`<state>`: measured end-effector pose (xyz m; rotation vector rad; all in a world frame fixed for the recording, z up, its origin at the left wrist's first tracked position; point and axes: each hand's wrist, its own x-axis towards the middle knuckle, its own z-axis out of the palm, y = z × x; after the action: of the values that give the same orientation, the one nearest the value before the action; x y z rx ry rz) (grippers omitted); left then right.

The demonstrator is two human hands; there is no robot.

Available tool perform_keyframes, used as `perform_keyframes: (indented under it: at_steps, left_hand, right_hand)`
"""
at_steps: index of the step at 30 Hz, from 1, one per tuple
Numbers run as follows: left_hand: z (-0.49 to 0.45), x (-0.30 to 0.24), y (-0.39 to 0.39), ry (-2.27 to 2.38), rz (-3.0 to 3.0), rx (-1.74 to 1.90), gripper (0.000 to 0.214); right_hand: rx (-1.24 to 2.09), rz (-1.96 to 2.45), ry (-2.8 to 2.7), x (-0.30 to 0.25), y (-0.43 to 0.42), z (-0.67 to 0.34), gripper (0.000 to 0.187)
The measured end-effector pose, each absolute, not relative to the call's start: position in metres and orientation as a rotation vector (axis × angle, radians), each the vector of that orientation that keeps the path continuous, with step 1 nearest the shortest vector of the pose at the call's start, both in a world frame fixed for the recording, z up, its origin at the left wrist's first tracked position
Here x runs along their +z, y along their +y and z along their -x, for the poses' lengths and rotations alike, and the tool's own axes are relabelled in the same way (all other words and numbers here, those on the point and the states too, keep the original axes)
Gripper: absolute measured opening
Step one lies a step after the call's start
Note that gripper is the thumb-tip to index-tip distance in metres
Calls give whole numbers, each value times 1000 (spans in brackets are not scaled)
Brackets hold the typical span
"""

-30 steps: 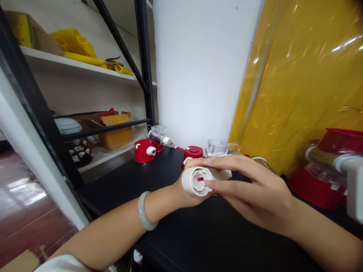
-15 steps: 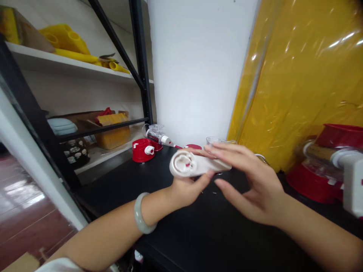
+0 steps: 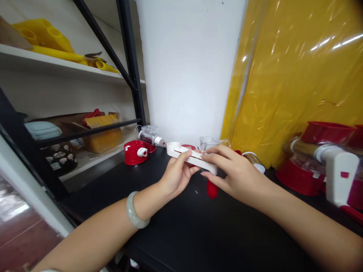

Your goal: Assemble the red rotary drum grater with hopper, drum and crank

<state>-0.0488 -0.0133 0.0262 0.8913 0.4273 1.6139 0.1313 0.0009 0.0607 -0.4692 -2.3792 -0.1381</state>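
A white crank handle [image 3: 195,159] with a red knob [image 3: 211,189] hanging under its right end is held above the black tabletop. My left hand [image 3: 177,175] grips it near the middle, thumb on top and fingers beneath. Closed about the right end is my right hand [image 3: 238,166], its fingers over the top edge and its thumb below. A long slot runs along the crank's upper side, and a round socket shows at its left end. Beyond the hands stands a clear plastic hopper [image 3: 209,142], and a grater drum [image 3: 254,161] lies to the right, partly hidden.
At the back left stand a red base [image 3: 135,153] and a grater drum with a white crank [image 3: 153,138]. Assembled red-and-white graters [image 3: 300,177] crowd the right side. A small metal piece [image 3: 196,192] lies on the black table [image 3: 221,234]. Shelves [image 3: 70,64] rise at left.
The crank handle has been turned over in my hands, so its slotted side and red knob now show. My right hand has closed onto its right end. The view has shifted slightly right.
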Motion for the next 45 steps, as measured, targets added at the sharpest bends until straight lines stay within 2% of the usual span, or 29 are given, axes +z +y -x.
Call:
perform_keyframes:
  at_steps: [7,15,18,21,25,36,43,45]
  left_hand:
    - [49,24,-16,432,-911,1606,15]
    - [45,22,-16,391,-931,1561,14]
    - [47,27,-16,423,-929,1595,20]
    - [51,32,-15,475,-972,1632,40]
    - [54,32,-11,495,-1055,1617,41]
    - [50,25,-15,547,-1149,1570,46]
    - [56,24,-10,596,-1269,1600,45]
    - [57,24,-8,584,-1253,1609,43]
  right_hand:
    - [-161,369,-2288,54,5,-129,16]
    - [-321,327,-2299,50,7,-127,14]
    - [-140,370,-2229,52,10,-128,18]
    - [206,530,-2117,55,16,-129,32]
    - [524,688,-2236,56,20,-129,28]
    - [544,712,-2253,38,20,-117,20]
    - [762,711,-2218,44,14,-115,12]
    - [762,664,-2210,45,10,-113,15]
